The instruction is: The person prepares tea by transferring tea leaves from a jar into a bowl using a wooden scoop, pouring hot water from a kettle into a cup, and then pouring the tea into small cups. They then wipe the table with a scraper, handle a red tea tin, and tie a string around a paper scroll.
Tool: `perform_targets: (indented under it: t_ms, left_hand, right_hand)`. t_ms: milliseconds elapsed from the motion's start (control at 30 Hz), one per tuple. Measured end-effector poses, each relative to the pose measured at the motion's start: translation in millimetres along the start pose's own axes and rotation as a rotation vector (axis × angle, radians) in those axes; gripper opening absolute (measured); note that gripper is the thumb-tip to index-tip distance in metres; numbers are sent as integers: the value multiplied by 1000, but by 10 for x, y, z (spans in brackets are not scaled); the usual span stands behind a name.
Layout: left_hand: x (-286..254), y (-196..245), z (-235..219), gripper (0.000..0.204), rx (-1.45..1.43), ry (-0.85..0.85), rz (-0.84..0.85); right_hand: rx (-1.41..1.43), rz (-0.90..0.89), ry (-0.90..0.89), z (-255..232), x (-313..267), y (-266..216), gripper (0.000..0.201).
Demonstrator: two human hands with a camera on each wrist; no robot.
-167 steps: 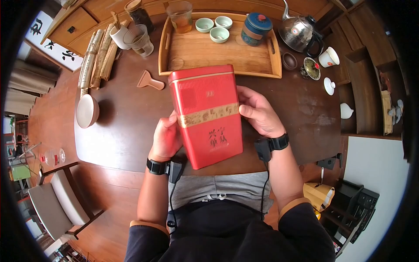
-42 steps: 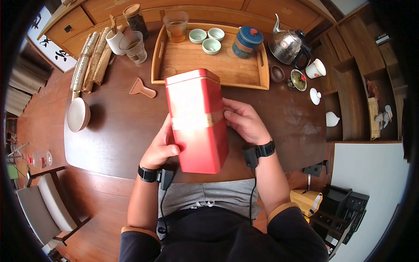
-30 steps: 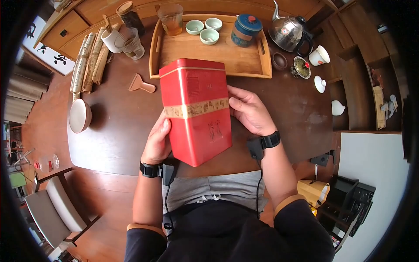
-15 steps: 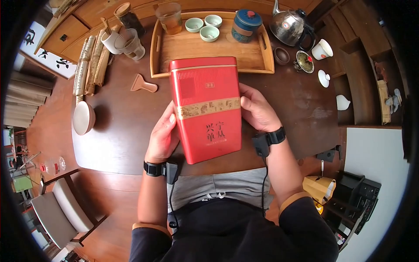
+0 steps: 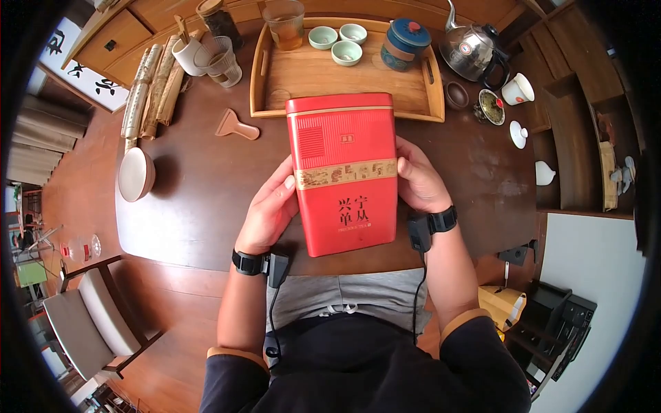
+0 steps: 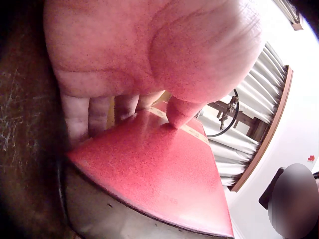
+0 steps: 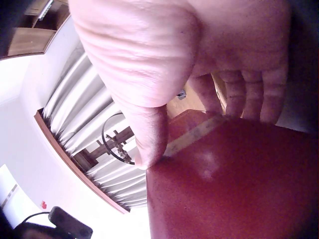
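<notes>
Above glossy dark table (image 5: 206, 220), 1 red tin (image 5: 348, 179)

One red tin (image 5: 346, 175), three green cups (image 5: 346, 54), one kettle (image 5: 470, 58).

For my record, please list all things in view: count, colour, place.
Tin: one, red, centre
Table: one, brown, centre
Tray: one, tan, on table
Small cups: three, green, tray
Canister: one, blue, tray
Glasses: two, clear, upper left
Jar: one, dark, back
Rolls: several, tan, left
Kettle: one, silver, right
Cups: two, white, opposite sides
Lid: one, white, right
Bowl: one, beige, left
Scraper: one, brown, left
Chair: one, grey, lower left
Bag: one, yellow, lower right
Left hand, right hand: two, bare, on tin
</notes>
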State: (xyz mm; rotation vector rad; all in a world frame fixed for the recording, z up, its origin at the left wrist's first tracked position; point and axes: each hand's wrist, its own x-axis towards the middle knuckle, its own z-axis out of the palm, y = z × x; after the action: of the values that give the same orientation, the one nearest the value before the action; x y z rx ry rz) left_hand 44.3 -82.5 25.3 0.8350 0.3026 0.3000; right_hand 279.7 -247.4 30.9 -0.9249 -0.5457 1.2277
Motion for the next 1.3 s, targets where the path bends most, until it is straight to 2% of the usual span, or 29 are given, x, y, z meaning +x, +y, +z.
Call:
perform_targets:
  t_ms: [333,633,933,1300]
  left_hand:
    - [1,-10,-19,65,-9,14,-18]
    - [4,-25,-43,82,41,-13,15]
    - [-20,0,-1,98,103,-34,36]
    - [-19,6,16,100,101,2,26]
  right_hand:
    - [38,-2,-5,-25,-12,25,89]
    - [73,-4,7,-23,1,50,78]
    - [63,-13,7,-14,13,51,78]
    - [66,1,32,-12,4,52,77]
